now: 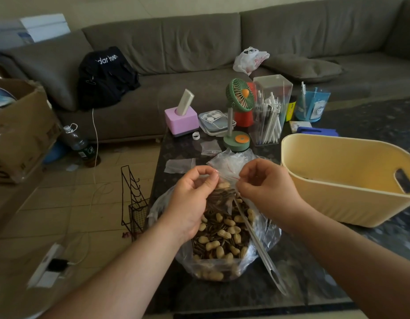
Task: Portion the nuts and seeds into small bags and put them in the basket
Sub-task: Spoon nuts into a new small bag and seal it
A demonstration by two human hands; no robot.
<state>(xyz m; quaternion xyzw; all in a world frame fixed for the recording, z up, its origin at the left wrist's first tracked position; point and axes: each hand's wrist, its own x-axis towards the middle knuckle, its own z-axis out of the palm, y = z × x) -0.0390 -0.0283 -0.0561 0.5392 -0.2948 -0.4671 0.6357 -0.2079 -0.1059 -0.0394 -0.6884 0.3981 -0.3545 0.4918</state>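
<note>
I am working at the dark table (291, 279), with the yellow basket (337, 199) standing to the right, its long side running near-left to far-right; from here I am seeing almost nothing inside it, so I am judging the portioning barely begun. The big clear bag (222, 249) of peanuts and seeds is sitting just in front of me, mouth up, a scoop handle (257, 240) slanting out toward the near right. Above it I am holding a small bag (224, 185), part filled, upright with its mouth at the top. My left hand (190, 203) is pinching its left edge, my right hand (266, 185) its right. Spare bags (178, 165) are lying beyond.
</note>
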